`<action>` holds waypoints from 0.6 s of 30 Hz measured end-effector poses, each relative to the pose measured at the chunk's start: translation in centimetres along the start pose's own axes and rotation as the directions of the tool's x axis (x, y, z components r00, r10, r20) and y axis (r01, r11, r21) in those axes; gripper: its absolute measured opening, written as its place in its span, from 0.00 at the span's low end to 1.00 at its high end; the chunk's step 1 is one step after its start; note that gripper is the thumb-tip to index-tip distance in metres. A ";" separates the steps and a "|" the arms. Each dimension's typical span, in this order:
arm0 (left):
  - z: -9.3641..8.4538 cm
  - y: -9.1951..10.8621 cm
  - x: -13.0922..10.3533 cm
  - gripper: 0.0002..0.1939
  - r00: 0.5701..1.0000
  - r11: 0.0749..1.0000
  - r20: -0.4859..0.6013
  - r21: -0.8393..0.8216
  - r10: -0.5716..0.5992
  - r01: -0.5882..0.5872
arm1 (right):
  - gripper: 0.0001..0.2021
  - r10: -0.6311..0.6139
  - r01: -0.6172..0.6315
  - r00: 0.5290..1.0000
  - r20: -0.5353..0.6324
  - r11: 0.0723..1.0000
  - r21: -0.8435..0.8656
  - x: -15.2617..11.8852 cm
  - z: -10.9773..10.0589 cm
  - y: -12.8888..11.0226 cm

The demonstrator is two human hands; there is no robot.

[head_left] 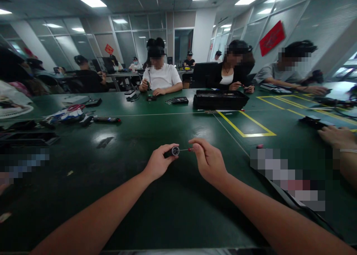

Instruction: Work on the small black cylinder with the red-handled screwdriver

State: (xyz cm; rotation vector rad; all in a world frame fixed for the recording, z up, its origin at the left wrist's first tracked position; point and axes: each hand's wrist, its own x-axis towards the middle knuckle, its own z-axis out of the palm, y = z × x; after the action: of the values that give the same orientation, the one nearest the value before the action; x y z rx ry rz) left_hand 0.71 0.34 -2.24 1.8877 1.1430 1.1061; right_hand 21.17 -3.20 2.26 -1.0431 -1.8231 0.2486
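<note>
My left hand [156, 165] is closed around a black cylinder [175, 151] whose round, silvery-rimmed end faces me. What sits inside that end is too small to make out. From the right, a thin screwdriver [184, 149] with a metal shaft and a red part points at the cylinder's side. Its tip reaches the cylinder or stops just short; I cannot tell which. My right hand [210, 161] has its fingers curled round the screwdriver's red end, hiding most of the handle. Both hands are above the green table [178, 214].
A long black tray [220, 100] stands ahead. Scissors [76, 107], a dark pen-like tool [107, 119] and clutter lie left. Yellow tape [259, 135] marks the table at right. Another person's hand [338, 138] is on the right; several people sit across.
</note>
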 end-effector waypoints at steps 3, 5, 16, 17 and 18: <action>0.0 -0.2 0.0 0.21 1.000 1.000 -0.009 0.012 -0.004 0.004 | 0.12 0.010 -0.010 1.000 -0.002 1.000 -0.023 0.0 -0.1 0.1; 0.0 -0.3 0.0 0.21 1.000 1.000 -0.018 0.018 -0.008 0.008 | 0.12 0.000 0.000 1.000 0.001 1.000 -0.014 0.1 -0.2 0.4; -0.2 0.1 -0.1 0.21 1.000 0.999 -0.004 0.049 -0.018 0.018 | 0.13 0.084 -0.081 0.991 0.100 0.996 -0.033 0.2 -0.3 -0.1; -0.2 0.1 -0.1 0.21 1.000 0.999 -0.008 0.044 -0.022 0.022 | 0.13 0.083 -0.082 0.992 0.095 0.997 -0.013 0.2 -0.2 0.0; -0.2 0.2 -0.1 0.21 1.000 0.999 -0.013 0.039 -0.026 0.026 | 0.13 0.082 -0.083 0.993 0.088 0.996 0.009 0.2 -0.2 0.2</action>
State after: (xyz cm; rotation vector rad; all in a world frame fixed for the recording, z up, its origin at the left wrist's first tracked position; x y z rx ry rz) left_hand 0.54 0.23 -2.01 1.8934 1.2009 1.0896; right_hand 21.41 -3.04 2.37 -1.1157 -1.8564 0.3606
